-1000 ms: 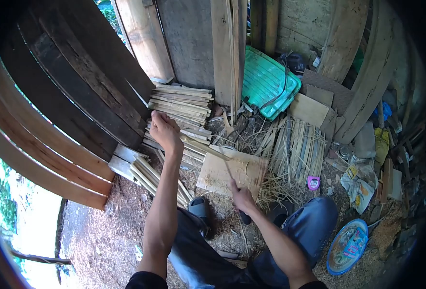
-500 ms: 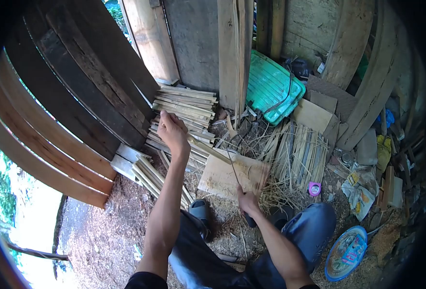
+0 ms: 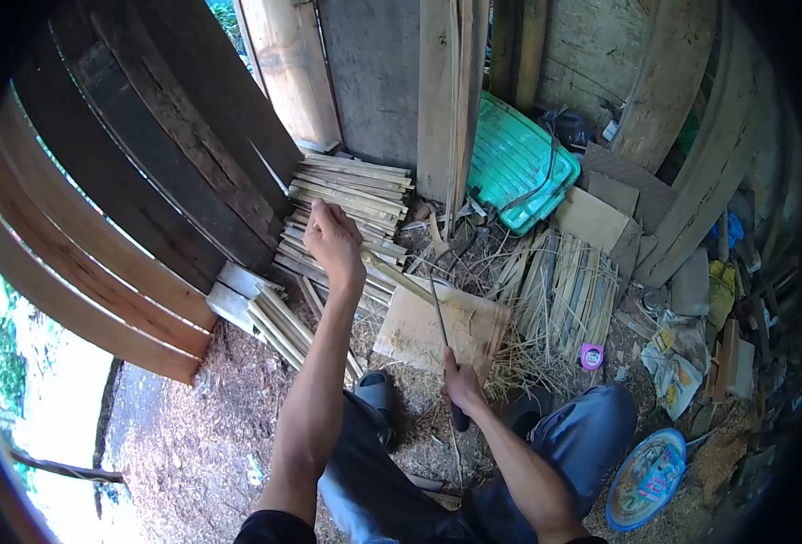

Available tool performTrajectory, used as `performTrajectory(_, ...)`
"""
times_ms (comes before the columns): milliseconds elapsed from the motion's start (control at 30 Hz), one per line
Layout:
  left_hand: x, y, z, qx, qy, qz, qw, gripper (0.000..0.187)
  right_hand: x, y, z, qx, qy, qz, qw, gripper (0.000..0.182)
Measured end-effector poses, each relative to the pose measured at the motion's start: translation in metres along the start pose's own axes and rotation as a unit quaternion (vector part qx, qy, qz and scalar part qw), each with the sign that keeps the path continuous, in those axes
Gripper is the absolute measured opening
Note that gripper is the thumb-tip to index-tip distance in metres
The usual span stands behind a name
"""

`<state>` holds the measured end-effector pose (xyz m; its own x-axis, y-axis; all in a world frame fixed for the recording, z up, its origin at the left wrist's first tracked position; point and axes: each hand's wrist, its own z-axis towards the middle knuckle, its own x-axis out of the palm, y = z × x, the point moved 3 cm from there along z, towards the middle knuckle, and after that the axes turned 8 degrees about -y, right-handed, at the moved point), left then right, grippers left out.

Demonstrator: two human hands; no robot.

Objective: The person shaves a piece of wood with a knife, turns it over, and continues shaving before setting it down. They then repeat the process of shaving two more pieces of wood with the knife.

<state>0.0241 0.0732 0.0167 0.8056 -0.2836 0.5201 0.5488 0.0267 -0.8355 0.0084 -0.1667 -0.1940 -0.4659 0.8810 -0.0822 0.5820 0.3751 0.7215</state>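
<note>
My left hand [image 3: 335,240] is closed round the far end of a split bamboo strip [image 3: 399,275], which slants down toward the right over a flat wooden board [image 3: 407,334]. In my right hand [image 3: 461,383] is the dark handle of a knife [image 3: 441,319]. Its long thin blade points away from me and crosses the strip near its lower end, above the board. Beyond my left hand lies a stack of bamboo strips [image 3: 364,190], with more pale strips [image 3: 278,328] nearer on the left.
Thin shavings and another bundle of strips [image 3: 571,281] lie right of the board, beside a pink tape measure [image 3: 591,356]. A green plastic lid [image 3: 519,168] leans behind. A blue-rimmed basin [image 3: 620,494] stands by my right knee. Plank walls [image 3: 183,145] rise at left.
My left hand has shifted slightly up and right with the strip. The knife blade now stands a little more upright, and my right hand has moved slightly left and down.
</note>
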Motion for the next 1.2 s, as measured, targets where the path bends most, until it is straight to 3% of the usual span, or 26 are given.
performTrajectory(67, 0.000, 0.000, 0.002, 0.001, 0.005, -0.012, 1.000, 0.040, -0.009, -0.020, 0.020, -0.005, -0.041, -0.104, 0.994, 0.059)
performTrajectory(100, 0.001, -0.001, 0.002, 0.005, 0.006, -0.017, 1.000, 0.040, -0.013, -0.023, 0.024, 0.047, -0.014, -0.038, 0.998, 0.058)
performTrajectory(200, 0.002, 0.000, 0.001, -0.021, 0.009, -0.021, 1.000, 0.041, -0.004, -0.022, 0.033, 0.006, -0.044, -0.103, 0.994, 0.058)
performTrajectory(267, -0.001, 0.001, -0.001, 0.023, -0.055, 0.013, 0.998, 0.043, 0.004, 0.026, -0.015, 0.022, -0.044, -0.076, 0.996, 0.058)
performTrajectory(333, -0.001, 0.001, -0.005, 0.045, -0.073, 0.042, 0.995, 0.043, 0.014, 0.047, -0.031, -0.147, 0.016, -0.159, 0.976, 0.060)
performTrajectory(367, 0.000, 0.001, -0.005, 0.058, -0.100, 0.039, 0.993, 0.044, 0.020, 0.054, -0.040, -0.141, 0.013, -0.159, 0.977, 0.060)
performTrajectory(400, 0.000, 0.000, -0.009, 0.072, -0.128, 0.035, 0.989, 0.044, 0.028, 0.067, -0.051, -0.217, 0.013, -0.160, 0.963, 0.061)
performTrajectory(433, 0.003, -0.005, -0.015, 0.029, -0.126, 0.019, 0.991, 0.045, 0.032, 0.076, -0.058, -0.295, 0.013, -0.158, 0.942, 0.063)
performTrajectory(533, -0.001, -0.004, -0.017, 0.052, -0.160, 0.019, 0.986, 0.044, 0.041, 0.049, -0.014, -0.265, -0.057, -0.222, 0.937, 0.064)
performTrajectory(567, -0.003, -0.003, -0.015, 0.056, -0.158, 0.016, 0.986, 0.044, 0.040, 0.019, 0.021, -0.135, -0.030, -0.157, 0.978, 0.064)
performTrajectory(600, -0.008, -0.001, -0.012, 0.050, -0.166, 0.009, 0.985, 0.042, 0.024, 0.029, 0.004, -0.018, 0.003, -0.078, 0.997, 0.065)
performTrajectory(800, -0.003, -0.003, -0.019, 0.059, -0.114, -0.003, 0.992, 0.039, 0.026, 0.041, -0.023, -0.043, 0.010, -0.097, 0.994, 0.065)
performTrajectory(867, -0.005, -0.004, -0.018, 0.079, -0.157, 0.041, 0.984, 0.040, 0.033, 0.039, -0.023, -0.324, -0.033, -0.173, 0.930, 0.069)
performTrajectory(900, -0.010, 0.001, -0.013, 0.103, -0.181, 0.058, 0.976, 0.040, 0.034, 0.034, -0.020, -0.361, -0.065, -0.176, 0.913, 0.073)
performTrajectory(933, -0.016, 0.006, -0.012, 0.100, -0.182, 0.064, 0.976, 0.040, 0.035, 0.018, -0.008, -0.356, -0.063, -0.177, 0.915, 0.073)
performTrajectory(1000, -0.016, 0.009, -0.006, 0.111, -0.195, 0.044, 0.974, 0.038, 0.025, -0.018, 0.030, -0.041, -0.037, -0.115, 0.992, 0.072)
performTrajectory(1033, -0.012, 0.007, -0.008, 0.116, -0.180, 0.028, 0.976, 0.038, 0.015, -0.018, 0.029, 0.037, -0.028, -0.018, 0.999, 0.069)
performTrajectory(1133, 0.001, 0.004, -0.018, 0.092, -0.098, -0.006, 0.991, 0.038, 0.017, 0.004, 0.003, 0.023, -0.032, -0.066, 0.997, 0.066)
performTrajectory(1200, 0.006, 0.003, -0.023, 0.065, -0.091, -0.001, 0.994, 0.037, 0.028, 0.004, 0.004, -0.002, -0.020, -0.049, 0.999, 0.064)
